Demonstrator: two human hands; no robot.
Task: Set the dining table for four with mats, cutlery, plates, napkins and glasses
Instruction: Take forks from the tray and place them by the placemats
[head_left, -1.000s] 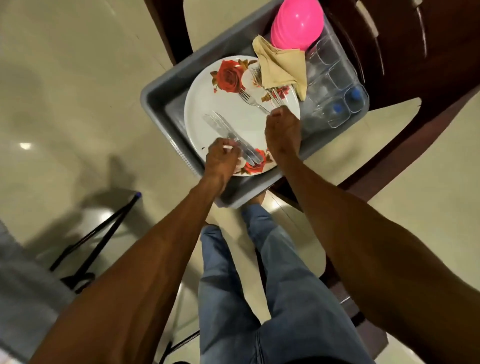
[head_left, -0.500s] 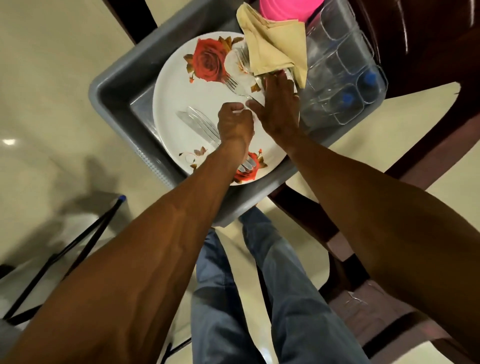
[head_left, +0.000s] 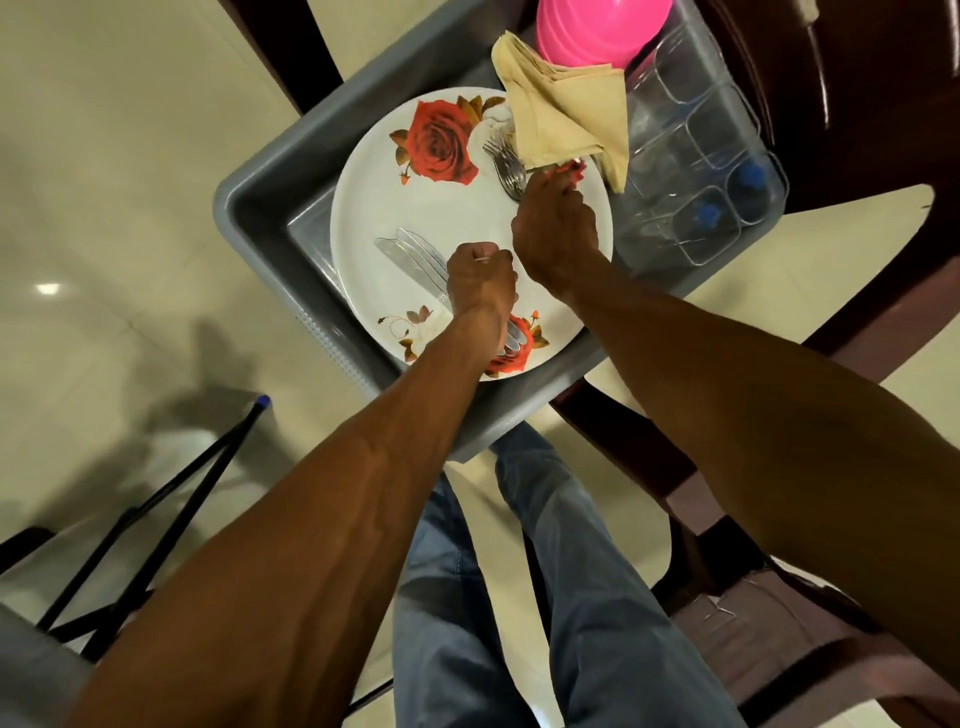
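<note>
In the grey plastic tub (head_left: 270, 208), on the white rose-printed round plate (head_left: 447, 208), the left hand (head_left: 480, 283) clenches round the steel knives (head_left: 410, 254) at seven o'clock, while the right hand (head_left: 556, 234) grips the steel forks (head_left: 506, 166) at one o'clock beside the folded beige napkins (head_left: 566, 119).

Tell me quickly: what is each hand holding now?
Left hand: closed on the knives.
Right hand: closed on the forks.
</note>
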